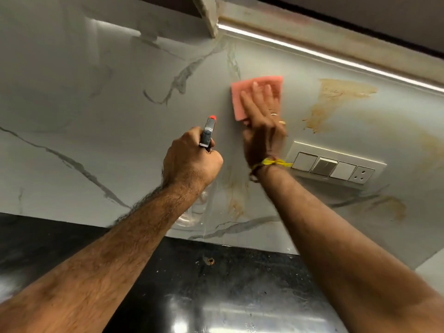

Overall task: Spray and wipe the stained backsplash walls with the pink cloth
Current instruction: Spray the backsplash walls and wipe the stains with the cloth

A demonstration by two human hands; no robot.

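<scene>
The backsplash wall [120, 104] is pale marble with grey veins. Brown stains [336, 102] spread over its right half, and fainter streaks [236, 198] run down below my hands. The folded pink cloth [242, 92] lies flat on the wall under my right hand [263, 121], whose straight fingers press it against the marble. My left hand [189, 159] grips the neck of a spray bottle [208, 133] with a red nozzle tip pointing at the wall, just left of the cloth. The clear bottle body shows faintly below my left wrist.
A switch and socket panel [336, 167] sits on the wall right of my right wrist. An LED strip [336, 58] runs under the upper cabinet. The black glossy countertop [216, 296] lies below, with a small hole near the wall.
</scene>
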